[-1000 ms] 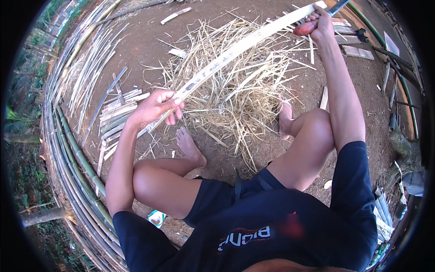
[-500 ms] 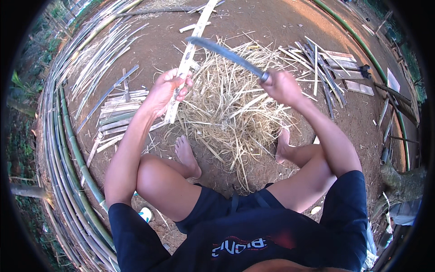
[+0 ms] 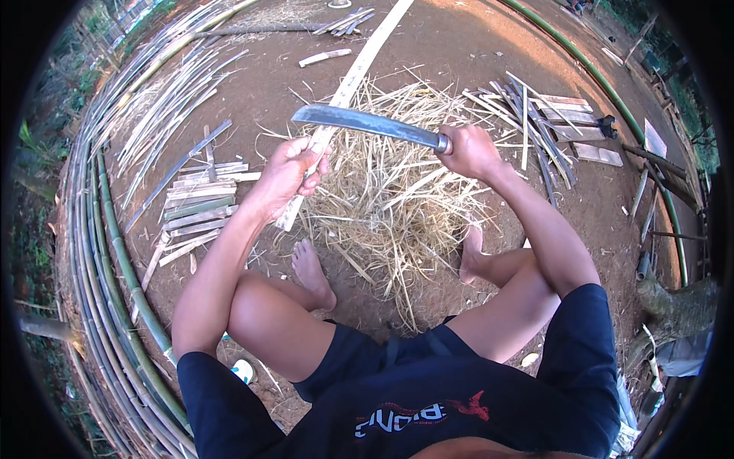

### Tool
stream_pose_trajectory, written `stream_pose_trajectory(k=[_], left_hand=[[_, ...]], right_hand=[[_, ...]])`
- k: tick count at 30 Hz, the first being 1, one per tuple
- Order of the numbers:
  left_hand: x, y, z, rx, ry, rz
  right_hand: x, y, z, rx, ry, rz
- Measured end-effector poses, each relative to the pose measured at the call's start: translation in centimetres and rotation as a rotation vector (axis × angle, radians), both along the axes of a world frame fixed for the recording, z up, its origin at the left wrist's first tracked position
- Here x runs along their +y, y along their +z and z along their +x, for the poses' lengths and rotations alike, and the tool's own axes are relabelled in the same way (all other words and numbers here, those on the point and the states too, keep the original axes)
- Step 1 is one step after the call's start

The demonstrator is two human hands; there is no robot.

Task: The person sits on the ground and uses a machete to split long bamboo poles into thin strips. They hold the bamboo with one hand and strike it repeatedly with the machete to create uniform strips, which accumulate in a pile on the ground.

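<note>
My left hand [image 3: 293, 174] is closed round the lower part of a long pale bamboo strip [image 3: 365, 61], which slants up and away to the right. The strip's near end pokes out below my fingers. In my right hand [image 3: 472, 153] is the handle of a machete [image 3: 371, 124], its broad grey blade pointing left. The blade crosses in front of the strip, just above my left hand; whether it touches the strip I cannot tell. A heap of straw-coloured bamboo shavings [image 3: 397, 191] lies on the ground between my bare feet, beneath both hands.
Split bamboo pieces [image 3: 200, 206] are stacked at the left, beside long green bamboo poles [image 3: 115, 229]. Thin strips [image 3: 172, 107] lie at the far left. More slats [image 3: 569, 122] and dark strips sit at the right, near a long green pole [image 3: 589, 69].
My right hand has brought the machete lower, its blade now nearly level and closer to my left hand. The strip has tilted further right, and my left hand has shifted slightly down.
</note>
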State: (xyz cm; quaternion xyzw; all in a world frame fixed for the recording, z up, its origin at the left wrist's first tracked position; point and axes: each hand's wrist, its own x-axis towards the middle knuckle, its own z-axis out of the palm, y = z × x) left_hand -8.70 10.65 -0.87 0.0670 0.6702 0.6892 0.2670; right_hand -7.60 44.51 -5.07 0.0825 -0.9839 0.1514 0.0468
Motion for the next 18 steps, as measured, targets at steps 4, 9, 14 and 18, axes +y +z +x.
stream_pose_trajectory(k=[4, 9, 14, 18], left_hand=[[0.4, -0.2, 0.3, -0.011, -0.003, -0.015], [0.9, 0.5, 0.9, -0.002, -0.027, -0.018], [1.8, 0.6, 1.1, 0.008, -0.071, -0.071], [1.8, 0.8, 1.5, 0.027, -0.081, -0.103]], right_hand=[[1.3, 0.9, -1.8, 0.037, -0.196, 0.024], [2.2, 0.4, 0.2, 0.045, 0.038, 0.061], [4.9, 1.0, -1.9, 0.092, -0.313, -0.065], [4.5, 1.5, -0.2, 0.075, -0.077, 0.097]])
